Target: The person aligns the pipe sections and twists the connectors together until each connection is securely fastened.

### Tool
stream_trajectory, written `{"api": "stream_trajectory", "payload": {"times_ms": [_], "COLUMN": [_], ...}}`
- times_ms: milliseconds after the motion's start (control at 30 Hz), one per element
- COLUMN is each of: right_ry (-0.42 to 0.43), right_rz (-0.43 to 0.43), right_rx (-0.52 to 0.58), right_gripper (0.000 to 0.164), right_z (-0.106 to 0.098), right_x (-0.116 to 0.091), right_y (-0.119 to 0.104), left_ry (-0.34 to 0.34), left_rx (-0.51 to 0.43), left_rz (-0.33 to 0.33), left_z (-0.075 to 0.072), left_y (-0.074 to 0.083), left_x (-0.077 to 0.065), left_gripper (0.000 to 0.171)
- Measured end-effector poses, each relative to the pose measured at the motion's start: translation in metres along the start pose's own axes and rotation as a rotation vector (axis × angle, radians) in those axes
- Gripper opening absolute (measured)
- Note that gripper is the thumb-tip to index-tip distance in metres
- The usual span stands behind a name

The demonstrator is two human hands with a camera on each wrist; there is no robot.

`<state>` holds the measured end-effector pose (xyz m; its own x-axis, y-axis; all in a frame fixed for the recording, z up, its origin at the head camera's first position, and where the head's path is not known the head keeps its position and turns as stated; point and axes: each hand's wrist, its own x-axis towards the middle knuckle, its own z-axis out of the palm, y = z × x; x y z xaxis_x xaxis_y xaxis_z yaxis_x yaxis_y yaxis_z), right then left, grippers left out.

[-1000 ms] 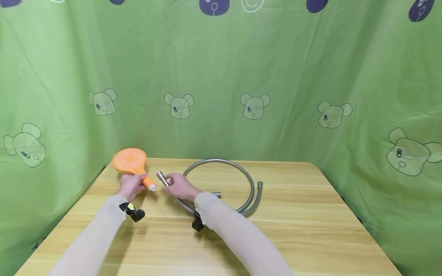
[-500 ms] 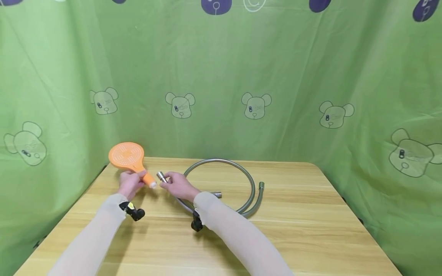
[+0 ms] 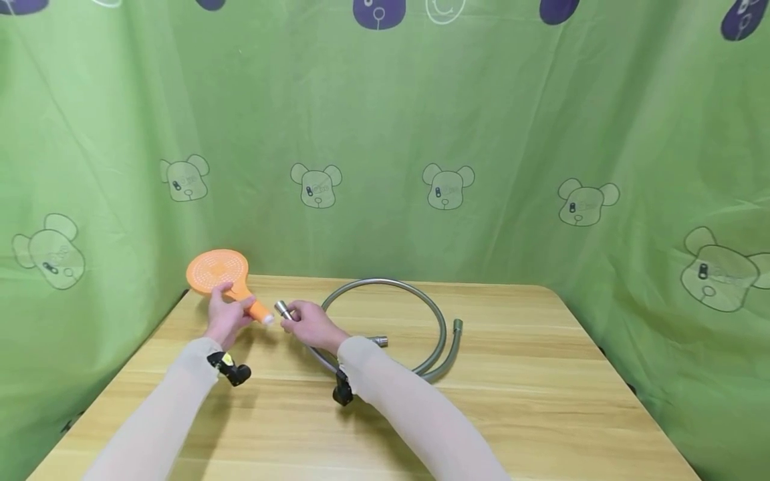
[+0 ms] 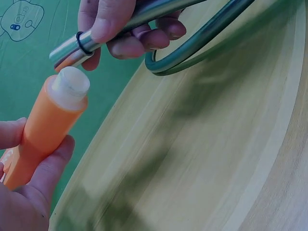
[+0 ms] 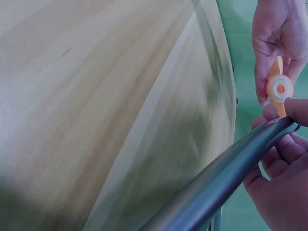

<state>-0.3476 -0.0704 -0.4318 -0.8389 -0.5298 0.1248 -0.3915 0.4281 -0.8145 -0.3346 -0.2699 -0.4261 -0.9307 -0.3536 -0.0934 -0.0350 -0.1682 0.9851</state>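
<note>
My left hand (image 3: 225, 319) grips the handle of an orange shower head (image 3: 218, 268), its round spray face turned up and its white threaded end (image 4: 70, 86) pointing right. Thumb and fingers of my right hand (image 3: 313, 326) pinch a grey shower hose (image 3: 442, 334) just behind its chrome end nut (image 3: 281, 308). In the left wrist view the nut sits right beside the white end, tilted toward it, with a dark ring around its rear. Seen from the right wrist, the shower head's open end faces the hose, which runs back beneath my palm.
The rest of the hose loops on the wooden table (image 3: 541, 401), with one connector (image 3: 380, 341) inside the loop and a hose end (image 3: 458, 326) at the right. A green curtain (image 3: 385, 240) encloses the back and sides.
The shower head has tipped up slightly and shifted left, its handle end staying close to the hose nut. A finger of my left hand now extends toward the head's underside. My right hand has barely moved.
</note>
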Motion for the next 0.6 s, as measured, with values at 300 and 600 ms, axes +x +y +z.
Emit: {"api": "stream_trajectory", "payload": {"times_ms": [300, 600], "right_ry": [0.004, 0.018], "right_rz": [0.004, -0.007], "right_rx": [0.019, 0.041], "right_gripper": [0.023, 0.017], "right_z": [0.002, 0.003], "right_x": [-0.002, -0.003], "right_y": [-0.003, -0.006], "left_ry": [-0.054, -0.050], "left_rx": [0.017, 0.042], "left_rz": [0.004, 0.051], "left_z": [-0.002, -0.002], "left_y": [0.005, 0.013], "left_x": [0.000, 0.004], "left_gripper": [0.086, 0.087]}}
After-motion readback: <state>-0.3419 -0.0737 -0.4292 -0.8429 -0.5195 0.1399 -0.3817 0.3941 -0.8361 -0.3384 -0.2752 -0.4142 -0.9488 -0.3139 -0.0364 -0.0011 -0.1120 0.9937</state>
